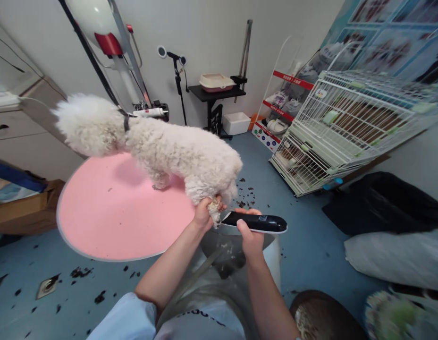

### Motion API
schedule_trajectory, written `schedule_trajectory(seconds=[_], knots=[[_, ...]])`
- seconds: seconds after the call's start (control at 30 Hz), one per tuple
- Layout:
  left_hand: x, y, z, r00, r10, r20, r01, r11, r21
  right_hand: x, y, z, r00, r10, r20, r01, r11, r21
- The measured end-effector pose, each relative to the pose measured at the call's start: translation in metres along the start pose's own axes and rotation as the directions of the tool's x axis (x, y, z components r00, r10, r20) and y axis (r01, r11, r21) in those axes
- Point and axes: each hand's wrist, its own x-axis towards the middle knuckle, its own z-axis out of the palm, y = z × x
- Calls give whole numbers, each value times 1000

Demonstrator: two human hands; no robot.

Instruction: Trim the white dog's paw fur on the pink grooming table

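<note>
A fluffy white dog (183, 148) stands on a round pink grooming table (130, 217), its head toward the left and a dark strap around its neck. My left hand (205, 213) is closed around the dog's hind leg (214, 210), with the paw hanging just past the table's edge. In my right hand (250, 233) I hold a black hair clipper (263, 223), thumb on its near side. The clipper's blade end points left and lies right beside the paw; whether it touches the fur I cannot tell.
White wire cages (346, 127) and a red-and-white shelf rack (288, 101) stand at right. A small black table (219, 93) bears a litter tray (215, 81). Dark hair clumps (80, 272) litter the blue floor. A dark round stool (328, 316) is near my right arm.
</note>
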Motion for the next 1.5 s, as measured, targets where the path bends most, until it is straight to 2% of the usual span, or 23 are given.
schedule_trajectory(seconds=[0.17, 0.33, 0.57, 0.67, 0.9, 1.03, 1.27, 1.5], knots=[[2, -2, -3, 1000, -6, 8, 5, 1000, 28, -3, 0, 3, 997, 0, 74, 2, 1000, -28], [0, 1, -2, 997, -22, 77, 25, 999, -37, 3, 9, -1, 996, 93, 9, -93, 990, 109], [0, 2, -8, 986, -43, 158, 56, 995, -78, 10, 15, -2, 979, 204, -7, -201, 969, 146], [0, 2, -9, 984, -48, 170, 57, 997, -50, 11, 15, 0, 977, 211, 24, -213, 972, 100], [1, 5, -7, 987, -55, 149, 58, 998, -14, 9, 6, 1, 986, 167, 27, -166, 986, -32], [3, 6, -7, 985, -58, 159, 60, 998, -2, 7, 2, 4, 994, 111, 22, -111, 994, -15], [10, 7, -8, 994, -68, 91, 64, 997, 45, 2, -5, 5, 990, -7, 144, 14, 999, -48], [17, 13, 0, 981, -146, 131, 142, 989, 41, -17, -18, 5, 982, -96, 164, 129, 971, -203]])
